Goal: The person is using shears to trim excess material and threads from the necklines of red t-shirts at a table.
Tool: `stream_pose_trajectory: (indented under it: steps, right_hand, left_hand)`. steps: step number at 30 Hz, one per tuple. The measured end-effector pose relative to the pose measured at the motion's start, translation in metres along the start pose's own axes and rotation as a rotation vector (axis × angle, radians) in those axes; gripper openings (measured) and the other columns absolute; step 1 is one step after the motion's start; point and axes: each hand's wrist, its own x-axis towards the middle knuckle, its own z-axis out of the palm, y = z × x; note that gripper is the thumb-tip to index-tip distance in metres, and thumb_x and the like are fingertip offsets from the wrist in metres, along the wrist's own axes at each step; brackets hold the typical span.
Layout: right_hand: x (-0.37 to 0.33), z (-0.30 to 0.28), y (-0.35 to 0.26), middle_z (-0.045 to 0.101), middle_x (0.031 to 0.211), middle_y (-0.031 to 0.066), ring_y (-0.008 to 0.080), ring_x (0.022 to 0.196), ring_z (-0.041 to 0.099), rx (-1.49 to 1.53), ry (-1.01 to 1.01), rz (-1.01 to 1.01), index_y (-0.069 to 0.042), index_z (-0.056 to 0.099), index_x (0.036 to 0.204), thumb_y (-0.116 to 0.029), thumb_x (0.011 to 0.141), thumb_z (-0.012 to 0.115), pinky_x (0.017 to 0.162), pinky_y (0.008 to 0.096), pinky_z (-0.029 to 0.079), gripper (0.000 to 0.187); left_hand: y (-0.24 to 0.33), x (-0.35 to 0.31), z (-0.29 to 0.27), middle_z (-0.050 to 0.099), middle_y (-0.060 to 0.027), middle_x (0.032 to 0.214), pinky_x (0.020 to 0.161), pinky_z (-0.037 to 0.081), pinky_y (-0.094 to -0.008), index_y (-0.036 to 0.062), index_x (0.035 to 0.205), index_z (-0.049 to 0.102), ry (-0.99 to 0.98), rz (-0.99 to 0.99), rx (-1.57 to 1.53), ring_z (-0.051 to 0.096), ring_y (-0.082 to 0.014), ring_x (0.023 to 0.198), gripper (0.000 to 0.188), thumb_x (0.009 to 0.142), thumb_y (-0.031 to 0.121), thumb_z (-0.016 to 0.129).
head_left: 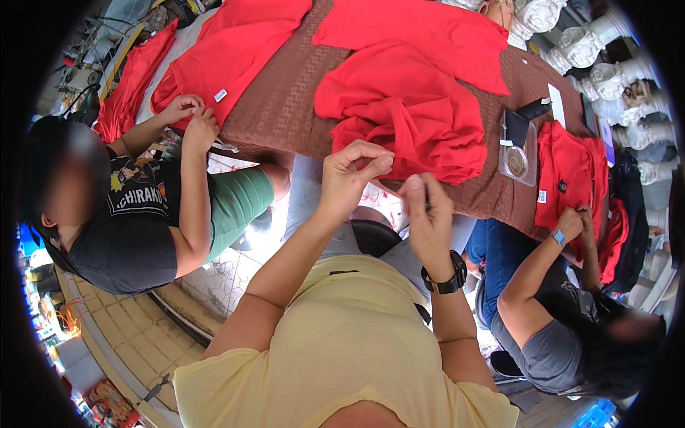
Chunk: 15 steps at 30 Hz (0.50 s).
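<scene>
The crumpled red garment [403, 118] lies on the brown patterned table [275, 107], at its near edge. Your left hand [349, 175] pinches the garment's lower hem with closed fingertips. Your right hand [428, 214], just beside the garment, is curled closed; whether it grips anything, you cannot tell. Co-workers flank the table, handling other red garments.

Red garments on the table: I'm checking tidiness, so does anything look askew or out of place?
Nothing looks damaged or spilled. The red garment by the left hand and right hand lies crumpled, not flat, on the brown tablecloth.
</scene>
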Motion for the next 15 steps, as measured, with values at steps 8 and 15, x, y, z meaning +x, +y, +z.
stream_pose_trajectory:
  steps: [8,15]
  right_hand:
    - [0.01,0.008,0.015,0.038,0.067,-0.0055,0.0052,0.057,0.029,0.431,-0.19,0.33,-0.006,0.054,0.081,-0.041,0.11,0.041,0.052,0.0248,0.025,0.047]
    - [0.017,0.012,0.021,0.038,0.062,-0.0039,0.0069,0.059,0.032,0.266,-0.173,0.231,-0.005,0.047,0.073,-0.038,0.11,0.042,0.052,0.0286,0.028,0.05]
  left_hand:
    - [0.003,-0.006,-0.003,0.064,-0.0068,0.106,0.084,0.051,-0.0283,0.0004,0.094,0.068,-0.078,0.039,-0.007,0.061,-0.0123,0.094,0.006,0.091,-0.003,0.07]
    - [0.004,-0.008,-0.002,0.062,-0.0071,0.111,0.085,0.051,-0.0286,0.001,0.091,0.067,-0.11,0.103,0.12,0.061,-0.0125,0.096,0.006,0.091,-0.004,0.069]
